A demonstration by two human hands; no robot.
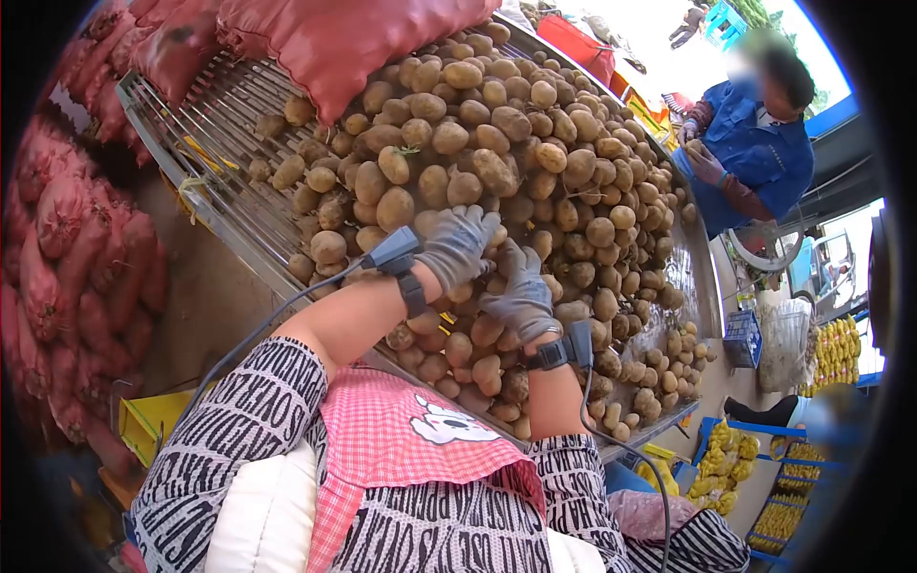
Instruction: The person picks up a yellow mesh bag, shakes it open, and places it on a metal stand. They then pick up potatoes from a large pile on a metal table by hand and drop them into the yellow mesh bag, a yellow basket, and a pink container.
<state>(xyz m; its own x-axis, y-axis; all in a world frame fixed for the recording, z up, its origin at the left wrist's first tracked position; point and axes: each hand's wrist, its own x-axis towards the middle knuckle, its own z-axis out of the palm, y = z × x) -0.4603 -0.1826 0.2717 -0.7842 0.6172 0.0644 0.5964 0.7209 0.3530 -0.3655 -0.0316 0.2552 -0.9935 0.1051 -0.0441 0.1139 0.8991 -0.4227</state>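
Note:
A large heap of soil-dusted potatoes [573, 162] covers a slatted metal sorting table. My left hand [457, 250], in a grey glove, reaches into the heap with its fingers bent around a potato [498, 236] at the fingertips. Just to its right, my right hand [522, 291], also gloved in grey, rests on the potatoes. Its fingers point away from me and its thumb is spread to the left. Nothing shows in its grip, though its underside is hidden. Each wrist carries a black strap with a cabled device.
Red mesh sacks [72, 286] are piled at left, and a full red sack [353, 38] lies on the table's far end. Across the table a co-worker in blue [755, 143] handles something. Yellow-netted bags [721, 468] fill blue racks at lower right. Bare metal slats [224, 115] show at left.

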